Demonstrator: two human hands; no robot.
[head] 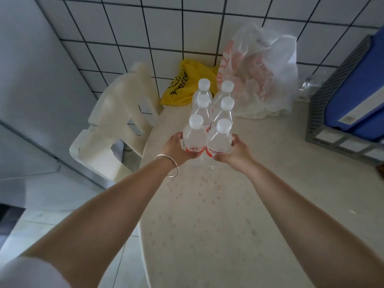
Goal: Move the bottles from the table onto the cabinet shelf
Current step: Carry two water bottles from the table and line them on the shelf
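Note:
Several clear water bottles with white caps and red labels stand in two rows on the pale table. My left hand, with a silver bangle at the wrist, is wrapped around the nearest left bottle. My right hand is wrapped around the nearest right bottle. Both of these bottles stand upright at the front of the group. The other bottles stand behind them, untouched. No cabinet shelf is in sight.
A white plastic chair stands left of the table against the tiled wall. Behind the bottles lie a yellow bag and a white-and-orange plastic bag. A grey mesh tray holding blue folders sits at the right.

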